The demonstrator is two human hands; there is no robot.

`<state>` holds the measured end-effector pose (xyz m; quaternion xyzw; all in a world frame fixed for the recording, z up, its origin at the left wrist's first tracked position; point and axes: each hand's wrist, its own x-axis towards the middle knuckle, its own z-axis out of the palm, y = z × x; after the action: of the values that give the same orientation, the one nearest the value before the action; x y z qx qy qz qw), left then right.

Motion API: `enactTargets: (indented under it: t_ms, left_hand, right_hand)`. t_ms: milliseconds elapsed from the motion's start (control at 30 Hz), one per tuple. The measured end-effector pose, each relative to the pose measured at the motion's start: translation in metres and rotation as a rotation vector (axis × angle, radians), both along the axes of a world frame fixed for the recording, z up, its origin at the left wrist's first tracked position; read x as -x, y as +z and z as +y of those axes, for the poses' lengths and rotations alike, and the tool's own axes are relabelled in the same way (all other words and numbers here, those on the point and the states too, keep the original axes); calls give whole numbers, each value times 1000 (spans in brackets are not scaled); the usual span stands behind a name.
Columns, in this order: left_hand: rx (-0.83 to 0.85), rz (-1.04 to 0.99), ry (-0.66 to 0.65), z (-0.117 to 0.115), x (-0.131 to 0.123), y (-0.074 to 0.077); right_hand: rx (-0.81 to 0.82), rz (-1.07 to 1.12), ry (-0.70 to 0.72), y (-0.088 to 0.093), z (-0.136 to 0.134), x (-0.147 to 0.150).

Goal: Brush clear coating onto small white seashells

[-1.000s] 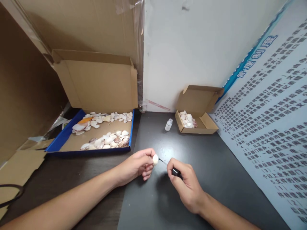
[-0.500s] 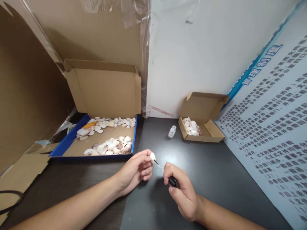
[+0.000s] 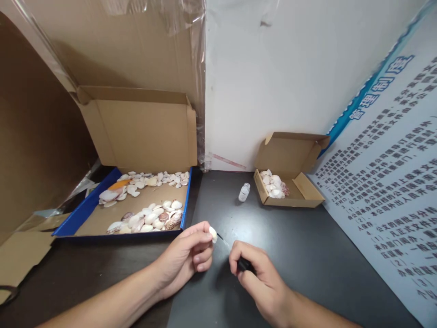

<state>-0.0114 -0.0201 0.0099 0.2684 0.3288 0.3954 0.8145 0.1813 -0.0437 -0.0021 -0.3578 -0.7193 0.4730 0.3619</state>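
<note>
Between the thumb and fingers of my left hand (image 3: 189, 248) is a small white seashell (image 3: 213, 234), its face turned to the right. My right hand (image 3: 257, 273) is closed round the black cap of a brush applicator (image 3: 245, 264). The applicator's thin clear stem runs up and left, and its dark tip is at the shell's right edge; whether it touches is hard to tell. A small clear glass bottle (image 3: 244, 192) with a pale label stands uncapped on the dark table (image 3: 221, 209), beyond both hands.
On the left, an open blue-edged cardboard box (image 3: 119, 212) holds white, orange and brown shells in two groups. A smaller open cardboard box (image 3: 297, 200) with white shells stands at the back right. A printed poster (image 3: 385, 182) borders the right side.
The shell and applicator tip have shifted slightly left and down with both hands. The shell is tilted a little differently. The camera view has also moved slightly.
</note>
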Motion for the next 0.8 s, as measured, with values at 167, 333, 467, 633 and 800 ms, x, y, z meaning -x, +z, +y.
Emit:
enactTargets:
  t_ms: [167, 333, 467, 633, 800]
  left_hand:
    - [-2, 13, 5, 0, 0, -1]
    - [1, 18, 7, 0, 1, -3]
    - [-12, 8, 13, -1, 1, -2]
    - [-20, 12, 18, -1, 1, -2]
    - [-23, 5, 16, -1, 0, -2]
  right_hand:
    - [33, -18, -15, 0, 1, 1]
    - [-10, -50, -10, 2, 1, 5]
    - [39, -59, -49, 1, 2, 5]
    - [-43, -19, -13, 0, 1, 4]
    - [8, -94, -27, -1, 2, 8]
